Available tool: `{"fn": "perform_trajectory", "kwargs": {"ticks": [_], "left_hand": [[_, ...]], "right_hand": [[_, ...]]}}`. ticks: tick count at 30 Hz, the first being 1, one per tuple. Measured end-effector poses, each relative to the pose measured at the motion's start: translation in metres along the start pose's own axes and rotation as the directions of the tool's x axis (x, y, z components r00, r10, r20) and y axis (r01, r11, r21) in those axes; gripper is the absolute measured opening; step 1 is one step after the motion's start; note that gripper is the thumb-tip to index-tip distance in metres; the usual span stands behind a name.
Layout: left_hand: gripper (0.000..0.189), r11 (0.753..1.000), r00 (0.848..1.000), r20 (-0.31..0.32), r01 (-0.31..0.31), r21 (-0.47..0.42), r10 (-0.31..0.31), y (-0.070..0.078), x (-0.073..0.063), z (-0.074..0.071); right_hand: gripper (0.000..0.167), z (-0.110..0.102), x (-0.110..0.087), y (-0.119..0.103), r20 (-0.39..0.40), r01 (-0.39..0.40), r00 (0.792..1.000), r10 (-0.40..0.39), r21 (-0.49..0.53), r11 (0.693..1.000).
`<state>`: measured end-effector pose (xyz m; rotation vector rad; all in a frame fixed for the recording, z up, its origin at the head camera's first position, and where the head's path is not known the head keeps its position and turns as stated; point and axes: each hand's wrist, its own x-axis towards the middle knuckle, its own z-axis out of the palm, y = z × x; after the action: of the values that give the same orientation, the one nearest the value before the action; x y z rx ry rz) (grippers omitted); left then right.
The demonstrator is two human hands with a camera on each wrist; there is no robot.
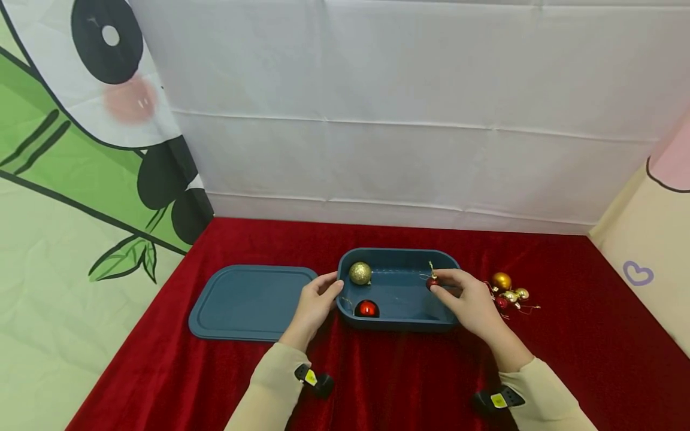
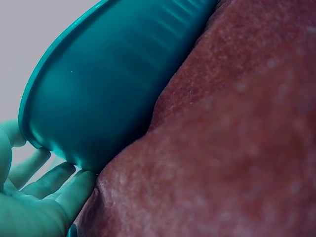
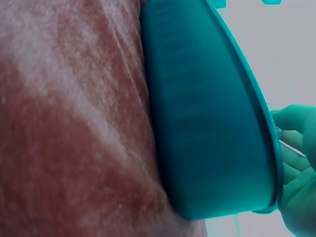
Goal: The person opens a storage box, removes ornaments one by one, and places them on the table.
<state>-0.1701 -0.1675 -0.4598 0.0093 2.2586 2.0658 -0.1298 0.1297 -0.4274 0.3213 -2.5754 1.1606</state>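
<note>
A blue rectangular box [image 1: 401, 324] with rounded corners stands uncovered on the table. Inside, at its left end, are a glittery gold Christmas ball [image 1: 360, 273] and a shiny red one [image 1: 367, 309]. My left hand [image 1: 312, 302] holds the box's left end, thumb at the rim; in the left wrist view its fingertips [image 2: 84, 178] touch the outer wall. Over the right end of the box, my right hand [image 1: 471, 305] pinches a small dark red Christmas ball [image 1: 431, 283] between thumb and fingers, its gold cap and string pointing up. The right wrist view hides that ball behind the box wall [image 3: 212, 113].
The matching blue lid [image 1: 248, 302] lies flat to the left of the box. To the right, beyond my right hand, sits a cluster of small gold and red ornaments [image 1: 509, 295]. Dark red cloth [image 1: 399, 377] covers the table, and a white sheet [image 1: 399, 161] hangs behind.
</note>
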Motion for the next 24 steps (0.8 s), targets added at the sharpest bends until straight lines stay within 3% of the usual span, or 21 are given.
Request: {"fn": "perform_trajectory", "kwargs": {"ticks": [14,24], "left_hand": [[0.043,1.0,1.0,0.002,0.021,-0.007,-0.021,0.003,-0.001,0.002],[0.043,1.0,1.0,-0.005,0.014,0.014,-0.014,0.0,0.002,0.002]], "right_hand": [[0.03,-0.015,-0.006,0.01,-0.129,-0.012,0.991,0.021,0.072,0.997],[0.03,-0.028,-0.004,0.022,-0.147,-0.042,0.988,0.052,0.077,0.996]]}}
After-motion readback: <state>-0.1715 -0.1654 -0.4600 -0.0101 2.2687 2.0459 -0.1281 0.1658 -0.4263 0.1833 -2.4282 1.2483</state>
